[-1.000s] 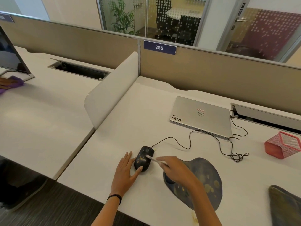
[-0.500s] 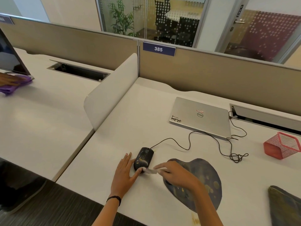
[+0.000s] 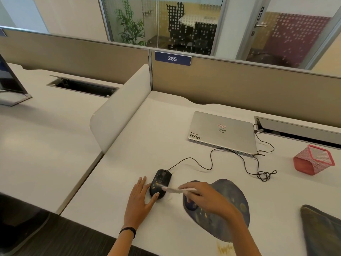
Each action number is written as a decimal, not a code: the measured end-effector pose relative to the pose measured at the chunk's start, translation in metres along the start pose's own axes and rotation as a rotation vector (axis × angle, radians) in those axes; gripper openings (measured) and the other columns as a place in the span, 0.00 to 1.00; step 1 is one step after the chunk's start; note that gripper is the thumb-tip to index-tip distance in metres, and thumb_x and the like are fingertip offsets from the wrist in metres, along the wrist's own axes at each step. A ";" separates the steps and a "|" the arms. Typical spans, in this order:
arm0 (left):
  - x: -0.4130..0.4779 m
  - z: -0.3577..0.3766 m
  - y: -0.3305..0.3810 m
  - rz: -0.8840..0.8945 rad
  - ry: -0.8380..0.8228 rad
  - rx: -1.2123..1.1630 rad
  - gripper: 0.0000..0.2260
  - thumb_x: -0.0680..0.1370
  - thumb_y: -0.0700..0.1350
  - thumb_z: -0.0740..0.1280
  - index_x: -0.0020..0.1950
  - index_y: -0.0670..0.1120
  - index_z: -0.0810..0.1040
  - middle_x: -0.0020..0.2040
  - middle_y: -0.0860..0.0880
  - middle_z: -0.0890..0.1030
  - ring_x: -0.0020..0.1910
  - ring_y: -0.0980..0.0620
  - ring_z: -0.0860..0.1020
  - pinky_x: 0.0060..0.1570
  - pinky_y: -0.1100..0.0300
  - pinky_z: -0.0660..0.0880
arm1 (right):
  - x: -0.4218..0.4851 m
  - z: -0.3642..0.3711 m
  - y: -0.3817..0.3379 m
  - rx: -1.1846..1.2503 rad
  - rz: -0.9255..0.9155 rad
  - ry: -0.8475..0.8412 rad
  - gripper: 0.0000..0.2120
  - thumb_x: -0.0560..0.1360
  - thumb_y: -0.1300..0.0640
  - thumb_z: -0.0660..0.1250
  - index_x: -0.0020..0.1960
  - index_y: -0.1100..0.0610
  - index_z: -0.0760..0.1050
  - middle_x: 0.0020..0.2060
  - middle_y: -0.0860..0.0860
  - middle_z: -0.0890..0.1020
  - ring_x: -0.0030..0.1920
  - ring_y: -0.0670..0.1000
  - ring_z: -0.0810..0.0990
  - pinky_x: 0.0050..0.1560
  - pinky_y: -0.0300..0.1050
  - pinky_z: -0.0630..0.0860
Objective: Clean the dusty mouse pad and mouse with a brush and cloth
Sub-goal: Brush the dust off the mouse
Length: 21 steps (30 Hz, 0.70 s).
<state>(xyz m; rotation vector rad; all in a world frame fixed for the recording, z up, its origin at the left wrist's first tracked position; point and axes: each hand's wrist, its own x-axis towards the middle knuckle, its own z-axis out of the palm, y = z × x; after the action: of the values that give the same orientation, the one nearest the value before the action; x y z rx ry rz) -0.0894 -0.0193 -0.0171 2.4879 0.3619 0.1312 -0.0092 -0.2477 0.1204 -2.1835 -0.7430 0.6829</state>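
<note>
Since the frame a second ago, the brush (image 3: 170,189) tip sits on the middle of the mouse's back rather than its front half, and the purple cloth and hand at the far left edge have gone from view.

The left hand (image 3: 138,199) lies flat and open on the bench (image 3: 151,133), its thumb against the near left side of the one black wired mouse (image 3: 160,182), which is flecked with yellow dust. The right hand (image 3: 203,197) is closed around one pale slim brush, its bristle end touching the mouse top. This hand hovers over the left end of the single dark mouse pad (image 3: 227,206), just right of the mouse, spotted yellow.

One closed silver laptop (image 3: 222,133) lies further back, with a Dell logo and a sticker reading "WMN"; the mouse cable (image 3: 212,163) runs toward it. One red mesh pen holder (image 3: 313,159) lies tipped at the right. A dark cloth (image 3: 321,231) sits at the lower right edge. A blue sign (image 3: 172,58) on the partition reads "385".
</note>
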 end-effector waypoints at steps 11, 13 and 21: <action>-0.004 -0.012 0.010 -0.069 0.086 -0.297 0.30 0.75 0.61 0.57 0.74 0.50 0.63 0.75 0.57 0.57 0.76 0.55 0.54 0.73 0.55 0.52 | -0.057 -0.024 0.044 0.355 0.076 0.456 0.12 0.77 0.56 0.62 0.58 0.50 0.78 0.36 0.52 0.82 0.32 0.45 0.75 0.34 0.37 0.72; -0.003 -0.012 0.015 -0.066 0.108 -0.333 0.24 0.78 0.53 0.62 0.73 0.47 0.66 0.75 0.55 0.59 0.76 0.53 0.55 0.73 0.53 0.52 | -0.068 -0.029 0.057 0.402 0.111 0.502 0.14 0.76 0.53 0.61 0.59 0.51 0.78 0.37 0.53 0.83 0.32 0.46 0.76 0.34 0.37 0.73; 0.005 0.006 0.073 0.214 0.018 -0.241 0.19 0.79 0.53 0.62 0.68 0.47 0.73 0.72 0.55 0.65 0.74 0.53 0.61 0.73 0.57 0.59 | -0.111 -0.052 0.102 0.374 0.196 0.665 0.13 0.79 0.60 0.58 0.60 0.50 0.75 0.38 0.50 0.83 0.34 0.48 0.78 0.35 0.35 0.76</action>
<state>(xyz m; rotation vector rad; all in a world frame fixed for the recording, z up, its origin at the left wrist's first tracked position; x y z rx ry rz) -0.0671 -0.0781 0.0215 2.2812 0.0793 0.2684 -0.0218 -0.4056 0.1005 -1.9600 -0.0483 0.1353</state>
